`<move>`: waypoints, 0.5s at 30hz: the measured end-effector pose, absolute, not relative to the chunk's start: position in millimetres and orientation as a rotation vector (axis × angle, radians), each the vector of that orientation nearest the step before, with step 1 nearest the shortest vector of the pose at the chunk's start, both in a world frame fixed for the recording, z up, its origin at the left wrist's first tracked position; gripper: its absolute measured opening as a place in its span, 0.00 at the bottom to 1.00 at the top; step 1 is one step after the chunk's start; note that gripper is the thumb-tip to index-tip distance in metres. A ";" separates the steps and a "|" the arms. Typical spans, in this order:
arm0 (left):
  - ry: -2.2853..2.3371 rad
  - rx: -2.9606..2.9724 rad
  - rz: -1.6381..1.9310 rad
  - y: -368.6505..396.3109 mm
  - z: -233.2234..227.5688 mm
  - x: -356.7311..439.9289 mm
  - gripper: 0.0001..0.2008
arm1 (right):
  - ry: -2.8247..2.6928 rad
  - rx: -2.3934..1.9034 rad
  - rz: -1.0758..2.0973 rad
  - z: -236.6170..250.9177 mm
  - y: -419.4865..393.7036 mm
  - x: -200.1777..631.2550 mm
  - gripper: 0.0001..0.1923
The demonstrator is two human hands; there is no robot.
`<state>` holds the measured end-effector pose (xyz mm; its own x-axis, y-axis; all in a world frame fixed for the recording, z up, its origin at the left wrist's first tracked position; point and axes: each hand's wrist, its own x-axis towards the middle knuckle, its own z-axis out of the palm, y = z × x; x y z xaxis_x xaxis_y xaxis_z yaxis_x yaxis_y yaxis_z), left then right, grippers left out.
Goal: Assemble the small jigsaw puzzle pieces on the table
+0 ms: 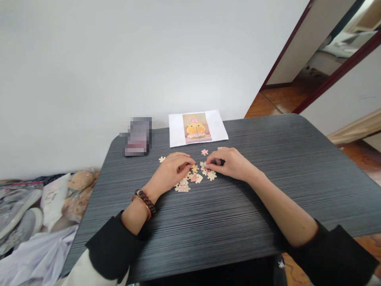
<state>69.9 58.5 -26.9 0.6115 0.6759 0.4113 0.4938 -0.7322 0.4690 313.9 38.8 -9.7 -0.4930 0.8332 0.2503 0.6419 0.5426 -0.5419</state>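
Observation:
Small jigsaw puzzle pieces (182,188) lie in a loose pile at the middle of the dark table, most of them cream, some pink or yellow. My left hand (175,169) is over the left of the pile, thumb and forefinger pinched on a yellow puzzle piece (194,168). On the right side, my right hand (230,163) has its fingertips closed at a puzzle piece among pale ones; the fingers partly cover it. A pink piece (204,152) lies alone behind the pile. Another cream piece (162,159) rests beyond my left hand.
A white sheet with a printed picture of a yellow cartoon figure (196,129) lies at the table's back edge, by the wall. To its left is a blurred-out dark object (137,137). Shoes (28,224) and bags are on the left beside the table (208,230).

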 end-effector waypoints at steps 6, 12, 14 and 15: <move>1.032 2.524 0.851 53.9 -19.9 71.6 0.06 | -2.183 -1.162 0.501 -9.5 37.3 312.7 0.03; 1.033 2.573 0.759 56.1 -22.6 70.5 0.10 | -2.299 -1.141 0.494 -15.5 39.4 309.8 0.04; 0.989 2.568 0.748 57.2 -22.7 70.1 0.09 | -2.305 -1.141 0.490 -16.6 39.7 309.3 0.08; 0.963 2.563 0.749 57.6 -22.6 69.9 0.08 | -2.296 -1.145 0.480 -17.2 39.7 309.1 0.10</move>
<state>69.9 57.6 -22.6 0.6390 0.6774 0.3644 0.5201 -0.7295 0.4441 309.1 39.7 -17.2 -0.5040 0.8116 0.2956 0.6250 0.5789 -0.5237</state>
